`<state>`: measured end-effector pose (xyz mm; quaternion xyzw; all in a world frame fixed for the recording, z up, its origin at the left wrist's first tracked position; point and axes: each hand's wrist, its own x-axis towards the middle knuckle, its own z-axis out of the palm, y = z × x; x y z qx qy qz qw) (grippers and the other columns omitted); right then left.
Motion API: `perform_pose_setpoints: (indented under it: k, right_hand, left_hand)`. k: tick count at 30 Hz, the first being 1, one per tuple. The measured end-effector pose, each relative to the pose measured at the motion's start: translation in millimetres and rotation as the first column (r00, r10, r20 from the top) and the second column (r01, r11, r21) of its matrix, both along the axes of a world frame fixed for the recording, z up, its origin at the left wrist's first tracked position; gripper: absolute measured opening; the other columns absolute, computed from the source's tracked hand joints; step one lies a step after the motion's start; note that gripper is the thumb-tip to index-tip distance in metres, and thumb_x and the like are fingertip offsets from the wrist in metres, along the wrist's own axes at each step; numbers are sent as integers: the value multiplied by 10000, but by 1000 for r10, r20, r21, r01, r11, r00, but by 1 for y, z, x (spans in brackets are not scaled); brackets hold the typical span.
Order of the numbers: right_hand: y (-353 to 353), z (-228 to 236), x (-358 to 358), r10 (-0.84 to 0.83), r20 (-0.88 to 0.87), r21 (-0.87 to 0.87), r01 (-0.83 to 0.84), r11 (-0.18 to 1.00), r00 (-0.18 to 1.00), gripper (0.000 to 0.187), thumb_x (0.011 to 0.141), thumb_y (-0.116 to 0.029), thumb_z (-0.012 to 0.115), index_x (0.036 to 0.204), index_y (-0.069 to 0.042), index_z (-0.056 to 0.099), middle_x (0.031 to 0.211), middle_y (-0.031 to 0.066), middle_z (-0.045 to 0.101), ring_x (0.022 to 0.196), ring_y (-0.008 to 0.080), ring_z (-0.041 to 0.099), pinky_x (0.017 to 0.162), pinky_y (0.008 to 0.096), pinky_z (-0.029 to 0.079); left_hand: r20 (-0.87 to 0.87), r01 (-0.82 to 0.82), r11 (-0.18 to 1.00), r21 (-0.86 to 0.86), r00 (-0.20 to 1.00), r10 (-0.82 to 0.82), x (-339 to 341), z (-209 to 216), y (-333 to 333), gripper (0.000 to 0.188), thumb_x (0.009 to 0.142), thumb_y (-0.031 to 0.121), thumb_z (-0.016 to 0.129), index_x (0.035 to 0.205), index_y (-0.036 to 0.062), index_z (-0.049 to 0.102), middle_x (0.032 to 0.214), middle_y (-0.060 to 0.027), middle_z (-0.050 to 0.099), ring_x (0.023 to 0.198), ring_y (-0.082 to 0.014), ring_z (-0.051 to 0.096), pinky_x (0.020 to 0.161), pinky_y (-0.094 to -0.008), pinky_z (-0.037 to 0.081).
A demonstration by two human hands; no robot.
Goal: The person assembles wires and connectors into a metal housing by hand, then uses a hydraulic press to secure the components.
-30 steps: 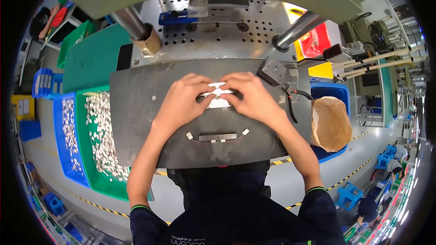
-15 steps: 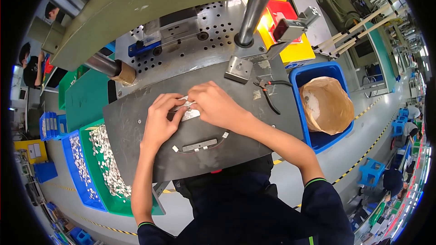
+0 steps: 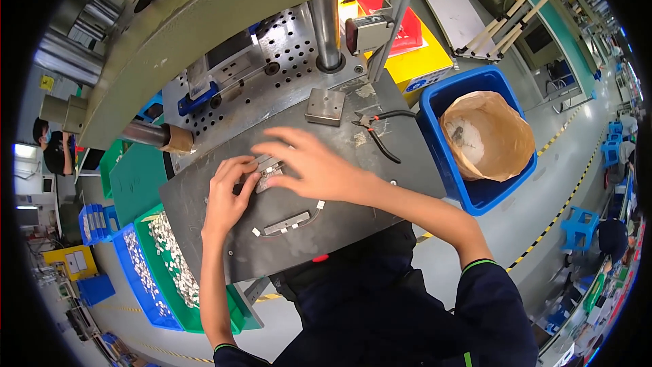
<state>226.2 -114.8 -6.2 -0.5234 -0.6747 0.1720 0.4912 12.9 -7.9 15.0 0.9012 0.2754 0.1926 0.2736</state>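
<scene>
My left hand (image 3: 229,194) is closed on the near-left end of a small silvery metal piece (image 3: 270,182) with white bits on it, at the middle of the dark work plate (image 3: 353,197). Just above that piece my right hand (image 3: 316,166) is open, its fingers and thumb spread; it partly hides the piece. Nearer to me lies a grey bar (image 3: 286,223) with a thin cable and small white connectors at its ends. Neither hand touches that bar.
Beyond my hands are a steel block (image 3: 324,107) and cutting pliers (image 3: 375,134). A press with a steel column (image 3: 327,34) stands behind. On the right is a blue bin (image 3: 475,200) with a paper bag (image 3: 499,132); on the left, green (image 3: 231,309) and blue trays (image 3: 132,278) hold small pale parts.
My right hand's fingers have spread and come away from the metal piece, which they were pinching with the left. The whole view has shifted and turned slightly.
</scene>
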Motion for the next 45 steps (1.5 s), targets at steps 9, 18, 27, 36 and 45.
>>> perform_pose_setpoints:
  k: [9, 18, 27, 36, 45]
  right_hand:
    - [-92, -29, 92, -460, 506, -93, 577, 812, 729, 660, 947, -316, 746, 1553, -193, 513, 1480, 233, 490, 1415, 430, 418, 1176, 565, 272]
    - [-113, -21, 81, -553, -136, -150, 534, 832, 822, 165, 999, -45, 642, 1159, -12, 665, 1084, 134, 652, 898, 207, 657, 825, 315, 532]
    - [-101, 22, 9, -257, -366, -170, 208, 963, 894, 235, 1029, -87, 629, 922, 114, 683, 1141, 180, 626, 918, 253, 686, 826, 335, 523]
    - [-102, 11, 2, -376, -42, -74, 373, 925, 926, 182, 970, -82, 691, 868, 69, 680, 1015, 192, 664, 875, 308, 667, 781, 371, 527]
    - [-259, -112, 279, -920, 213, -226, 933, 280, 328, 545, 1096, -361, 572, 774, 64, 683, 663, 17, 588, 629, 102, 507, 582, 308, 390]
  left_hand:
    - [26, 186, 969, 160, 981, -192, 123, 13, 21, 533, 850, 197, 805, 1331, 20, 659, 1404, -173, 629, 1305, -369, 578, 1143, -457, 450]
    - [-205, 33, 991, 128, 979, -7, 160, 10, 5, 572, 681, 246, 943, 1115, -62, 734, 1070, -164, 734, 1005, -310, 731, 913, -423, 591]
    - [420, 282, 381, -880, 837, 351, 79, 24, -59, 497, 839, -58, 832, 1282, -77, 608, 1180, -141, 728, 996, -189, 745, 923, -328, 608]
    - [215, -296, 929, -224, 914, 343, 53, 45, -96, 543, 674, 207, 969, 1000, 38, 569, 905, -104, 704, 867, -228, 702, 776, -372, 555]
    - [-22, 132, 991, -28, 991, -133, -32, 22, -137, 658, 594, 217, 907, 1197, 27, 724, 1059, -72, 636, 973, -288, 595, 879, -443, 467]
